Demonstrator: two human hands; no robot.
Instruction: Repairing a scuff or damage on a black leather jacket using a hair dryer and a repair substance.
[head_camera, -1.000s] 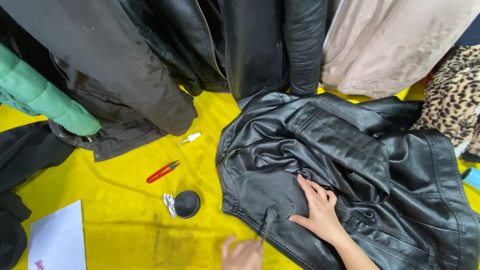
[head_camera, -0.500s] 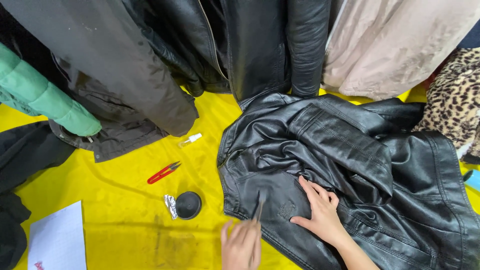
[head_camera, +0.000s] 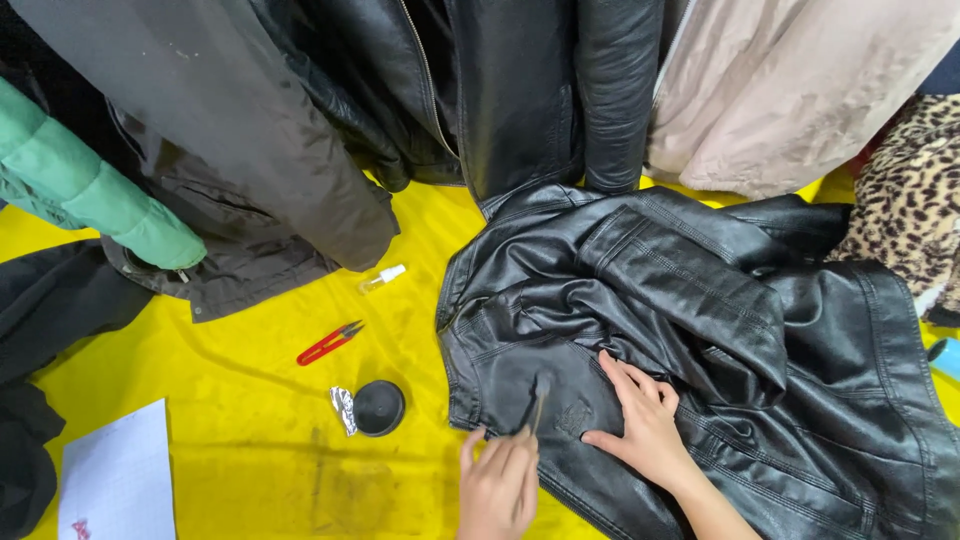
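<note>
A black leather jacket (head_camera: 700, 330) lies crumpled on the yellow table cover (head_camera: 250, 400). My right hand (head_camera: 645, 425) rests flat on the jacket's lower front, fingers spread, beside a dull scuffed patch (head_camera: 572, 415). My left hand (head_camera: 497, 485) comes up from the bottom edge and pinches a thin brush (head_camera: 537, 408) whose tip touches the leather just left of that patch.
A small round black tin (head_camera: 379, 407) with a scrap of foil (head_camera: 343, 408), red thread snips (head_camera: 328, 343) and a small clear bottle (head_camera: 382, 278) lie on the yellow cover. Dark, beige and green coats hang across the back; leopard fabric (head_camera: 910, 210) right, white paper (head_camera: 115, 480) bottom left.
My left hand has risen from the bottom edge and carried the brush up onto the jacket. My right hand has stayed pressed on the leather.
</note>
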